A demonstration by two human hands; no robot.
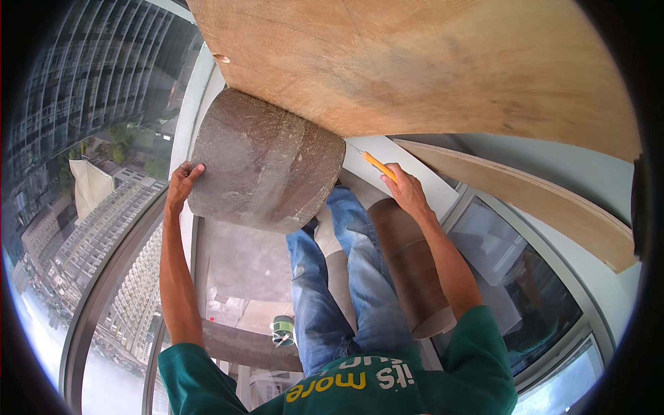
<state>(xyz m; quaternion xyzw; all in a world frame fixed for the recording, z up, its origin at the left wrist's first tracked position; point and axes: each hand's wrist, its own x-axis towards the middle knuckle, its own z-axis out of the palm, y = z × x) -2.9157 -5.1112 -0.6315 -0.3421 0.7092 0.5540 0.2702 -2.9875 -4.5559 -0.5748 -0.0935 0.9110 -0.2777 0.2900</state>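
A wide, brown, scuffed sheet (266,162) bows out in front of me, its upper edge against a large wooden board (429,62). My left hand (184,183) grips the sheet's left edge, thumb on its face and fingers behind. On the other side, my right hand (408,190) is closed round a slim orange-handled tool (379,166). Its thin tip points up and left, close to the sheet's right edge; whether it touches cannot be made out, and the tip's kind is too small to tell.
Tall windows (111,297) on the left look out over city buildings far below. Another curved brown piece (408,266) stands beside my right leg. A green tin (282,330) sits near my left leg. A curved-looking wooden panel (526,197) and a framed window (519,277) lie to the right.
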